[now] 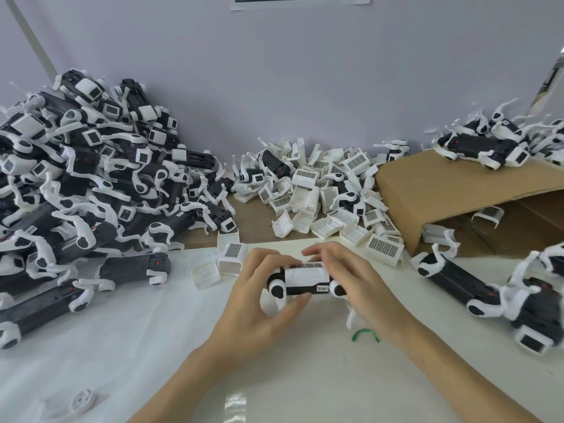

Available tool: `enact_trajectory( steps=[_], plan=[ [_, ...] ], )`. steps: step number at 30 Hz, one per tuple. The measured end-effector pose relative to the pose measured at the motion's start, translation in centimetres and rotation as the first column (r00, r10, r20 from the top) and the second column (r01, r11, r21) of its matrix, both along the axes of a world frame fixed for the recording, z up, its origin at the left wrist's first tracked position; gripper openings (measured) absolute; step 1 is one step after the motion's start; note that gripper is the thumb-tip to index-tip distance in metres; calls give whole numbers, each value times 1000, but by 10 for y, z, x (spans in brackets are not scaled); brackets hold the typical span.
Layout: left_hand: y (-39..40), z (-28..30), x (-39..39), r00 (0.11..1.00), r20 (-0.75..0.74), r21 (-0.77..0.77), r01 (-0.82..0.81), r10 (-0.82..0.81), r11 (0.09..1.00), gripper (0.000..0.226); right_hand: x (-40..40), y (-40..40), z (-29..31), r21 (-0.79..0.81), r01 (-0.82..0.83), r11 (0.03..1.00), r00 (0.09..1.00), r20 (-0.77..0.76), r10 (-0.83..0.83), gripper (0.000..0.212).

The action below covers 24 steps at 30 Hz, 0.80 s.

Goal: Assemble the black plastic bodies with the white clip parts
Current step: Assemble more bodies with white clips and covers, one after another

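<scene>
Lying crosswise between both hands just above the white table sheet point(122, 346), a black plastic body with white curved legs point(300, 283) is gripped at both ends. The left hand point(259, 300) is curled round its left end, thumb under the front edge and fingers behind. A white ribbed clip part point(306, 271) is seated on top of the body. The right hand point(351, 279) is wrapped over the right end, its blurred fingertips point(314, 253) apparently pressed on the clip's far edge. Loose white clips are heaped behind point(329, 190), beside a brown cardboard box point(442, 190); finished units are piled at left point(91, 178).
</scene>
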<state>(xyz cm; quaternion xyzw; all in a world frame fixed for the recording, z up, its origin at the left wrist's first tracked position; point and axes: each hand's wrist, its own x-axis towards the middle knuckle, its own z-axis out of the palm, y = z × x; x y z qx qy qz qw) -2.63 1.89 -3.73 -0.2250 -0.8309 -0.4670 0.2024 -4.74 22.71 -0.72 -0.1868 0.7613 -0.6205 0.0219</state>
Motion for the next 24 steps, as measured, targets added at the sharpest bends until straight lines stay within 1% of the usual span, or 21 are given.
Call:
enact_trajectory(
  steps=[1,3,4,5,6,8,11,13,18,20,22,24],
  plan=[
    [1,-1,0,999,31,30,-18,17,999,36,1,0,0,78,0,997,991,-135,11,26],
    [-1,-2,-1,995,95,113,-37,26,993,29,3,3,-6,314,39,949,925,-371,85,36],
    [-2,-2,-2,991,132,164,-43,21,985,24,2,3,-10,425,75,902,894,-429,128,43],
    [-3,-1,-3,985,169,205,-50,15,977,20,1,2,-12,502,112,858,880,-451,150,51],
    [-3,0,-4,981,194,225,-57,13,973,16,1,0,-14,535,140,833,879,-454,144,55],
    [-4,2,-5,980,197,225,-60,15,972,16,1,-2,-15,527,192,828,870,-481,105,56],
    [-3,8,-5,991,133,203,-45,18,978,18,1,-3,-15,506,264,821,831,-552,73,56],
    [-4,9,-5,994,106,190,-45,25,981,17,2,-4,-14,496,273,824,833,-551,55,55],
    [-7,3,-3,997,74,148,-2,-9,989,28,3,-4,-17,467,266,843,828,-559,48,54],
    [-6,1,-5,999,32,118,-21,17,993,28,2,-3,-16,455,280,845,828,-560,27,54],
    [-8,2,-7,998,-28,65,-52,54,997,29,0,-1,-14,419,238,876,845,-534,26,49],
    [-10,2,-8,987,-155,-35,-54,48,998,31,-1,3,-9,391,136,910,880,-470,71,43]
  ],
)
